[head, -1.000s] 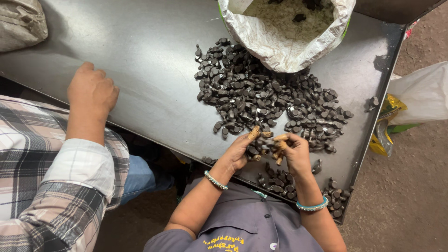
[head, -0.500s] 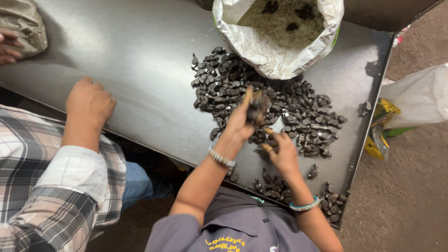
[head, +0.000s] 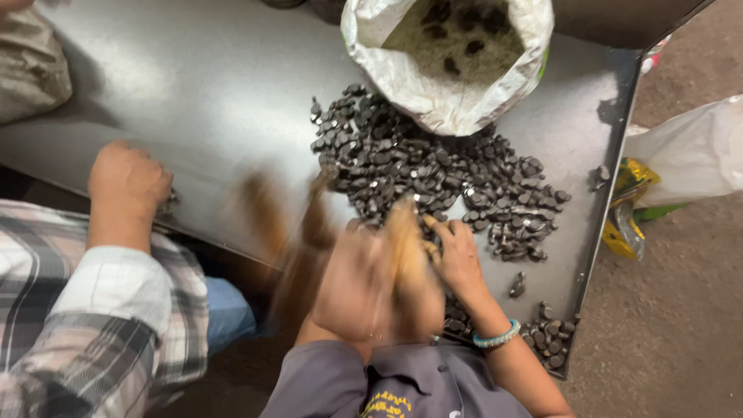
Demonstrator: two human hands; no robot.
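The right hand [head: 457,259] rests low in the middle of the frame, fingers curled down into the near edge of the dark pieces [head: 433,170], touching them; whether it pinches any is hidden under the fingers. A turquoise bangle [head: 497,337] circles its wrist. The left hand [head: 364,282], just left of it and closer to the lens, is a motion-blurred smear, so I cannot tell its grip or whether it holds anything. The pieces, small, round and black, lie heaped at centre on the grey metal table [head: 209,93], with a smaller scatter toward the lower right corner of the sheet. Above the heap, at top centre, stands an open white sack [head: 445,108] with more dark bits inside. At left, a second person's fist [head: 128,178] in a plaid sleeve [head: 93,310] rests on the table's near edge. A grey bag [head: 31,70] sits upper left, and a white plastic bag [head: 689,155] lies on the ground at right, off the table.
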